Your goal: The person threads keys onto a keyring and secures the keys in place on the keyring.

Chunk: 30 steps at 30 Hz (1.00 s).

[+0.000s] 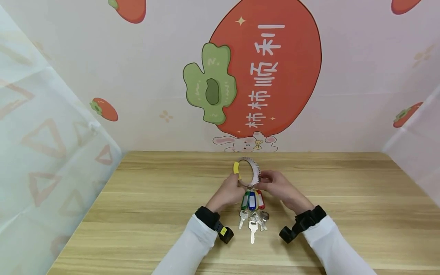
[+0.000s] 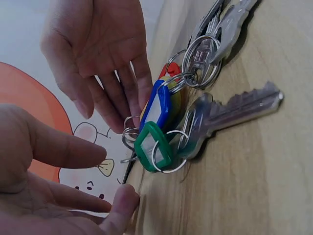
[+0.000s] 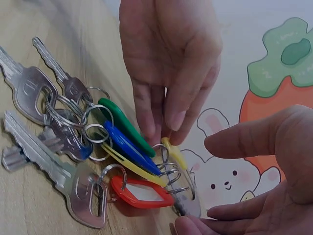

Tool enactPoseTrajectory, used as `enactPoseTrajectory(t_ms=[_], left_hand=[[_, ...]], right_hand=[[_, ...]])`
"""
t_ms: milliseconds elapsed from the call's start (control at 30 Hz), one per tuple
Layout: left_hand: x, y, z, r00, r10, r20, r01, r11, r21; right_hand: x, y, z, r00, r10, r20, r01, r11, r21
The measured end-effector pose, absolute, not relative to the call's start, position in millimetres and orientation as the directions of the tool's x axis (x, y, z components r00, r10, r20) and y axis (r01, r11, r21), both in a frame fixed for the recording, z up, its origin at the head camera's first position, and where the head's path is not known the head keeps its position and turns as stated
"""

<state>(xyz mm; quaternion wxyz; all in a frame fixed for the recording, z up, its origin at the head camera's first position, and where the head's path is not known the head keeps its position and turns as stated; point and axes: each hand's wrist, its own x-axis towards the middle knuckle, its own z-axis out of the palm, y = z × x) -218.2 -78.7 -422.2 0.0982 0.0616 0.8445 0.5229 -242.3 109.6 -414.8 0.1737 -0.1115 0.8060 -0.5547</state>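
A key ring lies on the wooden table: a large white hoop with dark marks along its edge and a yellow section. Green, blue, yellow and red key tags hang from it on small rings, with several silver keys. At the hoop's left stands my left hand, its thumb and fingers apart and fingertips close to the yellow section. My right hand is at the hoop's right side, thumb apart from its loosely extended fingers. Whether its fingertips touch the hoop is hard to tell.
The wood-grain table runs up to a printed backdrop with red fruit and a rabbit. White printed sheets close off the sides. Each wrist wears a black strap with a camera.
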Motion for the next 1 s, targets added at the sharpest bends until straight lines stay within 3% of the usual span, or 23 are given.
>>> enactPoseTrajectory(t_ms=[300,700,833,1000], left_hand=[[-221.7,-82.1,-422.5,-0.984,0.155,-0.093,-0.023,0.401,0.916],[-221.9,-80.3,-422.8,-0.968,0.221,-0.117,-0.027,0.374,0.927],[-222.0,-78.4,-422.9,-0.974,0.219,-0.062,0.030,0.396,0.918],[-223.4,-83.2,-421.8,-0.977,0.196,0.081,0.169,0.489,0.856]], right_hand=[[-243.1,105.8,-416.9,-0.914,-0.373,-0.157,0.019,0.348,-0.937],[-243.0,108.4,-419.9,-0.907,-0.391,-0.156,0.029,0.312,-0.950],[-242.2,109.4,-419.5,-0.909,-0.385,-0.158,0.029,0.320,-0.947],[-241.0,114.4,-412.9,-0.932,-0.332,-0.142,-0.017,0.434,-0.901]])
